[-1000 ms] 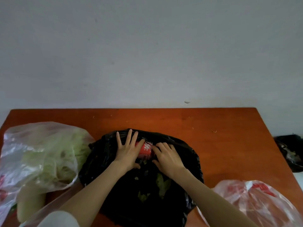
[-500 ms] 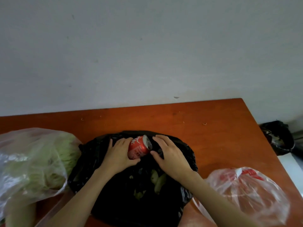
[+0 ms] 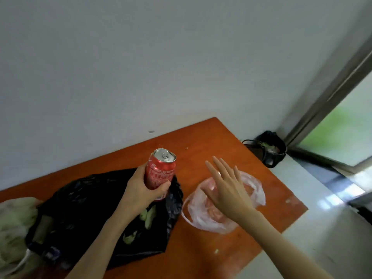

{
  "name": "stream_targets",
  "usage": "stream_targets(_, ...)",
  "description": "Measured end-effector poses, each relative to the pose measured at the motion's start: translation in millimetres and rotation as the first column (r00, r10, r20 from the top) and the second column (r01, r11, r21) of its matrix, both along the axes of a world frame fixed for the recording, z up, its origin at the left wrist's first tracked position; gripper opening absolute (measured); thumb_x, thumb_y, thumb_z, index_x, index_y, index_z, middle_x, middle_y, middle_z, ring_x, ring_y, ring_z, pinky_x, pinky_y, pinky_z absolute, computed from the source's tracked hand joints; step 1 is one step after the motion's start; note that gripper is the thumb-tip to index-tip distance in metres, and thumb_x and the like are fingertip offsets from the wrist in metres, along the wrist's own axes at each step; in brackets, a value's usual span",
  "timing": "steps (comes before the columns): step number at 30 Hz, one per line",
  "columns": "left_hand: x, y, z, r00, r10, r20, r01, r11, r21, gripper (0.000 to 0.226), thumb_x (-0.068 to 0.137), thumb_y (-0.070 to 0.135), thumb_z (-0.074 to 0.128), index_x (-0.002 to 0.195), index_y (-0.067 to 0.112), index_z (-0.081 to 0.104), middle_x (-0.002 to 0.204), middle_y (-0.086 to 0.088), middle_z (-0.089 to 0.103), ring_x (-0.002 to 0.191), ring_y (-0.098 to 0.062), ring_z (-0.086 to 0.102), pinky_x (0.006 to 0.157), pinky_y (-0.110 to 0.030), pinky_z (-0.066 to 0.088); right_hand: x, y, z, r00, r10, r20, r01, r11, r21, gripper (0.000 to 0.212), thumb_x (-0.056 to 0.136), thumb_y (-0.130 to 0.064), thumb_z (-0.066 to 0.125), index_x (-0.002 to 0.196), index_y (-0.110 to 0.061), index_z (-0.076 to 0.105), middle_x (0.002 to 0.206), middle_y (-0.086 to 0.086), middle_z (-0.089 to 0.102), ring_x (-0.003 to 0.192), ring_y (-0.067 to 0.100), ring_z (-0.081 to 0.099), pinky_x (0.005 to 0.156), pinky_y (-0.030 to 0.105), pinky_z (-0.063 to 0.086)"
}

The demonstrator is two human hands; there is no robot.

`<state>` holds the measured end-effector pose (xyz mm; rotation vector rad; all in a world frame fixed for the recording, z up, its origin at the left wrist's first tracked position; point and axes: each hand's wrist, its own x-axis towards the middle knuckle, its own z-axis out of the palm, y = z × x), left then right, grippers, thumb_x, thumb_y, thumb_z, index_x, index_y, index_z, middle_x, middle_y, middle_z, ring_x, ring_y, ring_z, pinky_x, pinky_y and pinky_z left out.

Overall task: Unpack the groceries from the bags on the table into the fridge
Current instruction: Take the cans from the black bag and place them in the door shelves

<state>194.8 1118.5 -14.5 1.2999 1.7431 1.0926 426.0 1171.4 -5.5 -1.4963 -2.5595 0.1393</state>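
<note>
My left hand [image 3: 142, 188] grips a red soda can [image 3: 160, 170] upright, lifted above the open black plastic bag [image 3: 80, 214] on the orange table [image 3: 201, 254]. Green vegetables [image 3: 148, 217] show inside the black bag's mouth. My right hand [image 3: 227, 188] hovers open with fingers spread over a clear bag of red produce [image 3: 213, 220], holding nothing. A clear bag of cabbage [image 3: 14, 222] lies at the table's left edge. The fridge is out of view.
A grey wall stands right behind the table. A black bin with a bag [image 3: 268, 149] sits on the floor past the table's right corner. A glass door frame [image 3: 326, 93] runs along the right side, over a pale tiled floor [image 3: 322, 228].
My left hand has lifted the can out of the black bag and turned it upright. My right hand left the bag and opened over the clear red bag. The view swung right.
</note>
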Motion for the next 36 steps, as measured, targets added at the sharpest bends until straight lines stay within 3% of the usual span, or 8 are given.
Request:
stream_targets(6, 145.8, -15.0, 27.8, 0.942, -0.335, -0.011, 0.335, 0.939, 0.08, 0.068, 0.068, 0.035, 0.08, 0.125, 0.031, 0.043, 0.11, 0.013, 0.056, 0.101, -0.005, 0.056, 0.079, -0.018, 0.046, 145.2, -84.6, 25.3, 0.937, -0.348, 0.021, 0.347, 0.937, 0.028, 0.07, 0.084, -0.063, 0.027, 0.141, -0.022, 0.036, 0.148, 0.01, 0.036, 0.136, 0.031, 0.034, 0.104, 0.058, 0.026)
stream_targets(10, 259.4, -53.3, 46.0, 0.836, -0.548, 0.006, 0.543, 0.829, 0.133, 0.057, 0.07, 0.029, 0.078, 0.114, 0.039, 0.043, 0.106, 0.017, 0.055, 0.097, -0.003, 0.055, 0.076, -0.016, 0.046, 242.7, -165.9, 35.7, 0.858, -0.513, -0.024, 0.513, 0.857, 0.051, 0.076, 0.082, -0.067, 0.019, 0.146, -0.027, 0.025, 0.155, 0.005, 0.02, 0.143, 0.029, 0.018, 0.11, 0.054, 0.009)
stream_targets(18, 455.1, -152.2, 58.4, 0.567, -0.824, -0.002, 0.809, 0.556, 0.191, 0.055, 0.06, 0.039, 0.081, 0.102, 0.045, 0.046, 0.101, 0.016, 0.057, 0.09, 0.003, 0.057, 0.075, -0.014, 0.048, 395.1, -339.9, 45.6, 0.584, -0.809, -0.071, 0.812, 0.579, 0.076, 0.073, 0.089, -0.058, 0.043, 0.148, -0.028, 0.013, 0.158, 0.003, 0.006, 0.145, 0.024, 0.004, 0.113, 0.054, 0.0)
stream_targets(21, 518.5, -184.9, 61.7, 0.456, -0.89, -0.033, 0.876, 0.441, 0.194, 0.055, 0.066, 0.028, 0.083, 0.103, 0.043, 0.045, 0.099, 0.019, 0.054, 0.089, 0.006, 0.053, 0.07, -0.007, 0.041, 442.0, -394.7, 51.5, 0.455, -0.888, -0.069, 0.889, 0.45, 0.081, 0.073, 0.089, -0.059, 0.041, 0.149, -0.028, 0.012, 0.158, 0.002, 0.004, 0.146, 0.023, 0.001, 0.113, 0.052, -0.002)
stream_targets(26, 623.1, -229.0, 67.2, 0.273, -0.962, -0.033, 0.944, 0.261, 0.203, 0.052, 0.067, 0.021, 0.082, 0.107, 0.034, 0.052, 0.097, 0.016, 0.06, 0.084, 0.007, 0.059, 0.063, -0.005, 0.046, 514.1, -467.7, 61.2, 0.242, -0.965, -0.101, 0.965, 0.229, 0.126, 0.077, 0.079, -0.062, 0.028, 0.143, -0.021, 0.034, 0.152, 0.009, 0.03, 0.139, 0.032, 0.027, 0.107, 0.059, 0.019)
stream_targets(31, 732.9, -266.8, 68.5, 0.128, -0.992, 0.015, 0.964, 0.128, 0.234, 0.051, 0.061, 0.038, 0.082, 0.102, 0.043, 0.051, 0.095, 0.021, 0.062, 0.083, 0.018, 0.056, 0.062, -0.006, 0.047, 598.5, -522.4, 68.4, 0.104, -0.985, -0.14, 0.979, 0.077, 0.189, 0.08, 0.079, -0.064, 0.018, 0.148, -0.024, 0.021, 0.157, 0.006, 0.015, 0.145, 0.027, 0.011, 0.113, 0.055, 0.009)
stream_targets(34, 802.3, -287.0, 66.9, 0.05, -0.998, 0.047, 0.967, 0.06, 0.248, 0.055, 0.063, 0.03, 0.084, 0.107, 0.037, 0.053, 0.098, 0.019, 0.063, 0.083, 0.018, 0.057, 0.067, -0.006, 0.046, 654.6, -545.2, 72.5, 0.059, -0.985, -0.163, 0.974, 0.021, 0.224, 0.076, 0.082, -0.062, 0.026, 0.147, -0.023, 0.024, 0.156, 0.007, 0.018, 0.144, 0.028, 0.014, 0.112, 0.054, 0.007)
stream_targets(36, 848.9, -298.6, 72.6, 0.021, -0.999, 0.049, 0.963, 0.033, 0.266, 0.061, 0.054, 0.043, 0.082, 0.108, 0.036, 0.055, 0.099, 0.017, 0.064, 0.086, 0.014, 0.059, 0.071, -0.007, 0.047, 694.7, -558.6, 83.0, 0.031, -0.987, -0.158, 0.974, -0.006, 0.228, 0.071, 0.088, -0.057, 0.04, 0.148, -0.023, 0.021, 0.157, 0.006, 0.014, 0.145, 0.027, 0.01, 0.113, 0.05, 0.002)
